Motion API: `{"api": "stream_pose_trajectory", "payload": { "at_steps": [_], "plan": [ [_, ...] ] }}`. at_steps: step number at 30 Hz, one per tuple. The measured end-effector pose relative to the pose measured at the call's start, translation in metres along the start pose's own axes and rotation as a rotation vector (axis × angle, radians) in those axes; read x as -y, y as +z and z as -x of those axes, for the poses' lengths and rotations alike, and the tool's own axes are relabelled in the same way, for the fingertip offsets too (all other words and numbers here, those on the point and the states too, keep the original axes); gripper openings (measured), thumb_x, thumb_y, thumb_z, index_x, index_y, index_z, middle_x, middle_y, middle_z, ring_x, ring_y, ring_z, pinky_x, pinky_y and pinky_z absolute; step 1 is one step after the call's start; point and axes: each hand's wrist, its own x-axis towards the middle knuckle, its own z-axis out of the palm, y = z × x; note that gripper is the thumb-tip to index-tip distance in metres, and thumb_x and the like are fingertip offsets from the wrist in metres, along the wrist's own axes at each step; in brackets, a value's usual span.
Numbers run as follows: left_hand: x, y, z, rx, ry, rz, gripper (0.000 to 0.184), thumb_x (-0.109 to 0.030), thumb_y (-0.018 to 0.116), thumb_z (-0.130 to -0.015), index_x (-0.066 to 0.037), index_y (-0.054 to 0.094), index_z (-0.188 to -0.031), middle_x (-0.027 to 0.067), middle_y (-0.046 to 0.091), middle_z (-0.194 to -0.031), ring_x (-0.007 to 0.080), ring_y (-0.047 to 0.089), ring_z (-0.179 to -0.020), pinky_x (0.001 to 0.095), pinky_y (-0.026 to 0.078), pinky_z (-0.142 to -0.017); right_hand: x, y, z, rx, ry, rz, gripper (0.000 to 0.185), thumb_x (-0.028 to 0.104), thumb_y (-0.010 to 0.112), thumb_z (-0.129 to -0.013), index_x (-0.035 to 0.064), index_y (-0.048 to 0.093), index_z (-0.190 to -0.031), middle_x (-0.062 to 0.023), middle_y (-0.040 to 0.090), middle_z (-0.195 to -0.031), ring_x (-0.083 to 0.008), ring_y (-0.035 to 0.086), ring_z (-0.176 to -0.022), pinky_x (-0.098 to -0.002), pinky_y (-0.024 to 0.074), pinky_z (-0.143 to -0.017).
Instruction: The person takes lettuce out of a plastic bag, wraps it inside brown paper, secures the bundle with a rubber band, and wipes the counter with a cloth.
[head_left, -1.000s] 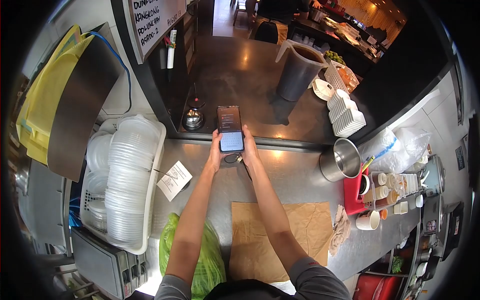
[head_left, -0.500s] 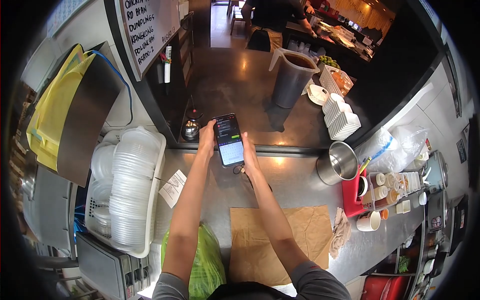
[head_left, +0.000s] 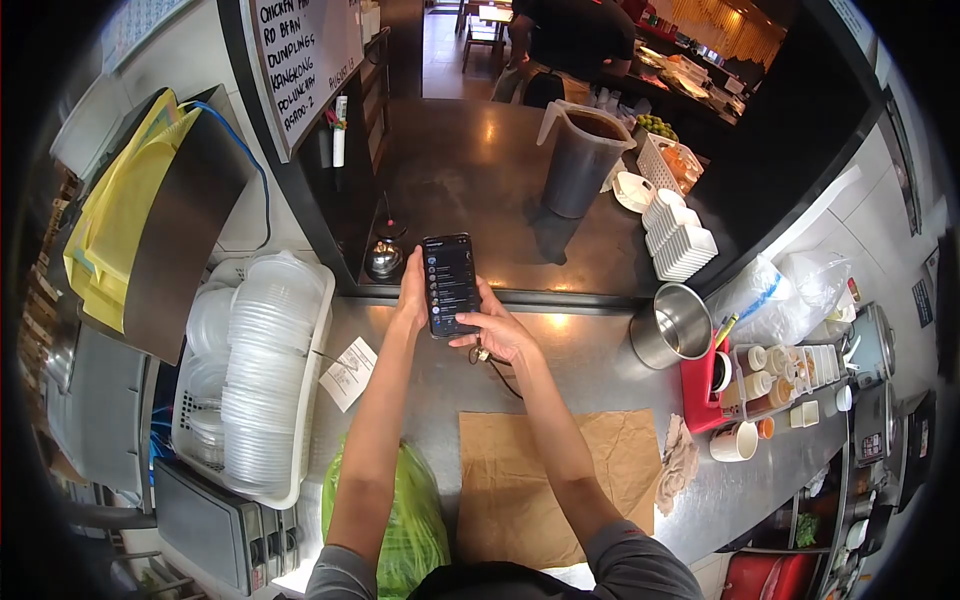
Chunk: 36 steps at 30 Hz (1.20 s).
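Observation:
A black smartphone (head_left: 451, 283) is held upright over the steel counter, its screen showing a dark list. My left hand (head_left: 411, 292) grips its left edge. On the other side, my right hand (head_left: 497, 325) supports the right edge and lower back, with the thumb lying over the lower screen. A small charm on a dark cord (head_left: 481, 355) dangles below the right hand. Beneath my right forearm lies a sheet of brown paper (head_left: 550, 470). A green plastic bag (head_left: 410, 520) sits under my left forearm, and a printed receipt (head_left: 349, 373) lies left of it.
A basket of clear plastic lids (head_left: 265, 380) stands at left. A dark-filled pitcher (head_left: 580, 160) and stacked white dishes (head_left: 683, 240) occupy the raised ledge. At right are a steel pot (head_left: 672, 325), a red holder (head_left: 705, 385) and sauce bottles (head_left: 770, 385). A co-worker (head_left: 570, 45) stands beyond.
The phone's screen went from a chat with a light keyboard to a dark list. My right thumb moved across the lower screen. The co-worker beyond the ledge shifted posture.

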Motion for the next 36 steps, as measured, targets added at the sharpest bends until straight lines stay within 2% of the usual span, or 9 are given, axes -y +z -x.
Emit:
{"api": "stream_pose_trajectory", "payload": {
  "at_steps": [4, 10, 13, 16, 19, 22, 26, 29, 36],
  "plan": [
    [0.001, 0.000, 0.001, -0.016, -0.015, -0.037, 0.057, -0.047, 0.025, -0.095, -0.003, 0.060, -0.106, 0.0113, 0.066, -0.088, 0.0208, 0.067, -0.073, 0.0324, 0.057, -0.065, -0.004, 0.000, -0.002, 0.003, -0.034, 0.031, 0.085, -0.007, 0.060, -0.077, 0.0239, 0.014, -0.141, -0.0080, 0.054, -0.116, -0.0206, 0.060, -0.098, -0.0405, 0.0569, -0.074],
    [-0.002, -0.003, -0.003, 0.034, -0.062, -0.080, 0.054, -0.045, 0.024, -0.095, -0.004, 0.057, -0.110, 0.0108, 0.065, -0.092, 0.0205, 0.066, -0.076, 0.0345, 0.058, -0.067, -0.010, 0.001, -0.007, -0.019, -0.053, 0.063, 0.094, -0.016, 0.059, -0.070, 0.0242, 0.013, -0.142, -0.0059, 0.051, -0.117, -0.0183, 0.060, -0.096, -0.0404, 0.0566, -0.076],
    [0.000, -0.007, -0.008, 0.054, -0.106, -0.071, 0.051, -0.044, 0.030, -0.094, -0.001, 0.054, -0.111, 0.0116, 0.065, -0.092, 0.0206, 0.066, -0.074, 0.0323, 0.057, -0.064, -0.009, 0.002, -0.008, -0.038, -0.061, 0.084, 0.097, -0.017, 0.060, -0.069, 0.0243, 0.012, -0.143, -0.0058, 0.050, -0.119, -0.0186, 0.059, -0.097, -0.0405, 0.0566, -0.076],
    [0.002, -0.007, -0.010, 0.002, -0.046, -0.142, 0.050, -0.040, 0.041, -0.091, 0.000, 0.042, -0.121, 0.0137, 0.061, -0.104, 0.0202, 0.065, -0.083, 0.0319, 0.056, -0.068, -0.010, 0.000, -0.009, -0.043, -0.064, 0.106, 0.099, -0.016, 0.062, -0.069, 0.0246, 0.011, -0.143, -0.0061, 0.048, -0.122, -0.0196, 0.058, -0.101, -0.0400, 0.0566, -0.076],
    [-0.008, 0.003, 0.000, -0.029, 0.066, -0.420, 0.064, -0.038, 0.058, -0.084, 0.000, 0.031, -0.128, 0.0146, 0.055, -0.112, 0.0220, 0.061, -0.095, 0.0329, 0.052, -0.078, -0.010, 0.001, -0.009, -0.032, -0.075, 0.117, 0.100, -0.016, 0.062, -0.069, 0.0247, 0.009, -0.144, -0.0063, 0.045, -0.125, -0.0206, 0.057, -0.103, -0.0408, 0.0564, -0.077],
    [-0.007, 0.010, 0.002, -0.153, 0.141, -0.650, 0.083, -0.039, 0.074, -0.070, 0.002, 0.030, -0.128, 0.0161, 0.054, -0.111, 0.0255, 0.057, -0.101, 0.0348, 0.046, -0.087, -0.010, 0.001, -0.009, -0.030, -0.080, 0.129, 0.100, -0.016, 0.061, -0.070, 0.0246, 0.008, -0.144, -0.0070, 0.041, -0.129, -0.0219, 0.056, -0.105, -0.0417, 0.0562, -0.078],
    [0.008, 0.000, -0.014, -0.252, 0.338, -0.935, 0.104, -0.038, 0.082, -0.056, 0.010, 0.025, -0.129, 0.0235, 0.051, -0.116, 0.0318, 0.053, -0.108, 0.0369, 0.044, -0.091, -0.017, -0.003, -0.014, -0.024, -0.060, 0.139, 0.101, -0.016, 0.059, -0.071, 0.0249, 0.004, -0.145, -0.0084, 0.038, -0.132, -0.0227, 0.055, -0.107, -0.0423, 0.0558, -0.079],
    [0.007, -0.003, -0.015, -0.225, 0.301, -0.907, 0.106, -0.035, 0.080, -0.056, 0.010, 0.021, -0.132, 0.0265, 0.048, -0.119, 0.0338, 0.052, -0.111, 0.0382, 0.043, -0.093, -0.016, 0.000, -0.013, -0.020, -0.048, 0.167, 0.101, -0.017, 0.057, -0.072, 0.0246, 0.002, -0.146, -0.0096, 0.038, -0.132, -0.0220, 0.055, -0.106, -0.0413, 0.0558, -0.080],
    [0.004, 0.015, -0.002, -0.478, 0.229, -1.072, 0.105, -0.041, 0.070, -0.060, 0.009, 0.017, -0.136, 0.0311, 0.044, -0.123, 0.0409, 0.048, -0.114, 0.0416, 0.040, -0.096, -0.015, 0.007, -0.015, -0.011, -0.041, 0.223, 0.100, -0.018, 0.055, -0.073, 0.0183, -0.004, -0.146, -0.0129, 0.038, -0.132, -0.0210, 0.055, -0.105, -0.0367, 0.0561, -0.080]
  ]
}}
